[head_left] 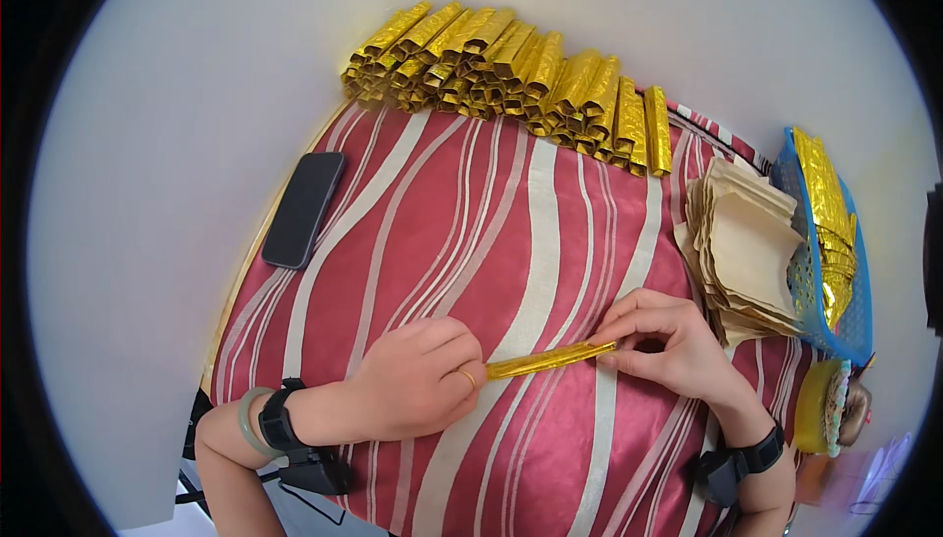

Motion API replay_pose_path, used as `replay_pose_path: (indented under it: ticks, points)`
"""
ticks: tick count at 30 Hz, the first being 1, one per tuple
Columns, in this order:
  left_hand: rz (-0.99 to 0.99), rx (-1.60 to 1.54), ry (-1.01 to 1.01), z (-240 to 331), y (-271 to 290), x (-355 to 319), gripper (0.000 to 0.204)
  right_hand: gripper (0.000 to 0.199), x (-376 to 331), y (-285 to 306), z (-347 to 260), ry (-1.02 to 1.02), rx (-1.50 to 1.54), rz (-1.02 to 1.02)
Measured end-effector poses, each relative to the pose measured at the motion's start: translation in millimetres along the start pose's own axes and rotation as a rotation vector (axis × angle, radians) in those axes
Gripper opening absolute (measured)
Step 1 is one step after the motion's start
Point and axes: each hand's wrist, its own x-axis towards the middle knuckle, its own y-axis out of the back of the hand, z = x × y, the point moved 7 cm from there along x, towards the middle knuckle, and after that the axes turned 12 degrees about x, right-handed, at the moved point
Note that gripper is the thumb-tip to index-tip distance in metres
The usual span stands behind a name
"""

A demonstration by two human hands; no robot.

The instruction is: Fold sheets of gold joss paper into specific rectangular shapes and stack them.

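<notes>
A narrow folded strip of gold foil paper (550, 359) is stretched low over the cloth between my two hands. My left hand (420, 380) is closed, back upward, over the strip's left end, which it hides. Thumb and fingers of my right hand (660, 340) pinch the right end. Beyond them, along the far edge, lies a long pile of gold foil paper tubes (491, 60), their hollow ends facing me. To the right of my right hand is a stack of tan paper sheets (747, 242) with uneven edges.
A red cloth with wavy white stripes (422, 232) covers the table. A black phone (305, 210) lies at the left edge. At the right stands a blue plastic basket (857, 326) holding gold foil sheets (828, 213). Near it is a yellow round container (817, 407).
</notes>
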Motion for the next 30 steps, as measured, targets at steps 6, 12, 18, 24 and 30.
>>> replay_pose_path:
  ticks: [6, 12, 18, 24, 30]
  points:
    - [-0.036, -0.043, -0.014, 1, -1, 5, 0.015, 0.018, -4, -2, -13, 0.374, -0.4, -0.003]
    - [-0.064, -0.087, -0.02, 6, -4, 5, 0.018, 0.019, -10, -15, -28, 0.602, -0.699, 0.007]
    - [-0.276, -0.185, 0.032, -1, -19, 8, 0.035, 0.023, -20, -30, -30, 0.722, -0.952, -0.042]
    - [-0.419, -0.11, 0.009, -4, -27, 17, 0.044, 0.026, -23, -37, -29, 0.741, -1.03, -0.061]
    - [-0.443, -0.063, 0.001, -1, -28, 24, 0.05, 0.027, -25, -38, -28, 0.769, -1.054, -0.073]
